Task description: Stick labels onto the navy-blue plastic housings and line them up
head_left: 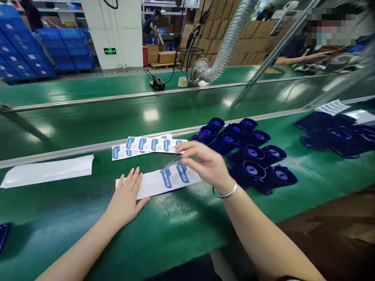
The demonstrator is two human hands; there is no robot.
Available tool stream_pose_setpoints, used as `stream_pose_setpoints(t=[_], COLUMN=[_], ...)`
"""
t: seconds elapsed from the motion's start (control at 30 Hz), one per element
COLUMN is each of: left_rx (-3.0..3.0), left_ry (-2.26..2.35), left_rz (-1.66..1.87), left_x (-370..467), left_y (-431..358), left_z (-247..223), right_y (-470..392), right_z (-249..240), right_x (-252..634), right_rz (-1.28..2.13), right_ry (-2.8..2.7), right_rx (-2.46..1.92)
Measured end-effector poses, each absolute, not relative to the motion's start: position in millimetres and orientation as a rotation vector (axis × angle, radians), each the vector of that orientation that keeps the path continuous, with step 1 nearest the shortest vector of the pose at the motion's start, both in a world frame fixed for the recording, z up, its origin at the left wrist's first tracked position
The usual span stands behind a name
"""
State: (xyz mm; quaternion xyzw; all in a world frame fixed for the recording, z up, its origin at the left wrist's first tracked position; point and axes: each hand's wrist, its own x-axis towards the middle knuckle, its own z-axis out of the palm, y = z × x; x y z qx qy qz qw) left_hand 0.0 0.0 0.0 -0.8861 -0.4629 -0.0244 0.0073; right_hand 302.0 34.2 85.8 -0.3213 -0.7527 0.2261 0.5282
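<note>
My left hand (127,199) lies flat with fingers spread on the left end of a white label sheet (150,186), pressing it to the green surface. Blue printed labels sit on the sheet's right part. Above them, my right hand (206,162) pinches a sticker (171,164) between thumb and forefinger; it is tilted, its left edge close to the sheet. Whether that edge still sticks to the sheet I cannot tell. Just behind lie more label strips (146,146), overlapping. Right of my right hand stand several dark blue plastic parts (253,169) with round tops.
A blank white sheet (49,171) lies at the left. More blue parts (336,132) and papers (332,107) are at the far right. Beyond a metal rail (125,95) hangs a silver duct (231,43). A co-worker's arm (304,58) reaches in at the upper right.
</note>
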Motion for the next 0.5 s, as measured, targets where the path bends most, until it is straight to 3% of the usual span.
stream_pose_setpoints(t=[0.2,0.37,0.5], left_rx=[-2.709,-2.648,-2.625], left_ry=[-1.472,-1.479,-1.443], left_rz=[-0.213,-0.227,-0.276], left_x=[-6.8,-15.6,-14.3], left_y=[5.1,12.9,15.0], left_z=[-7.1,-11.2,-10.1], right_y=[35.5,-2.6,-22.8], right_z=[96.5,70.6,32.3], right_x=[383.9,429.8,434.8], right_rz=[0.163,-0.188,-0.400], right_ry=[-1.288,-1.505,-1.690], right_rx=[-1.208,-1.724,-1.845])
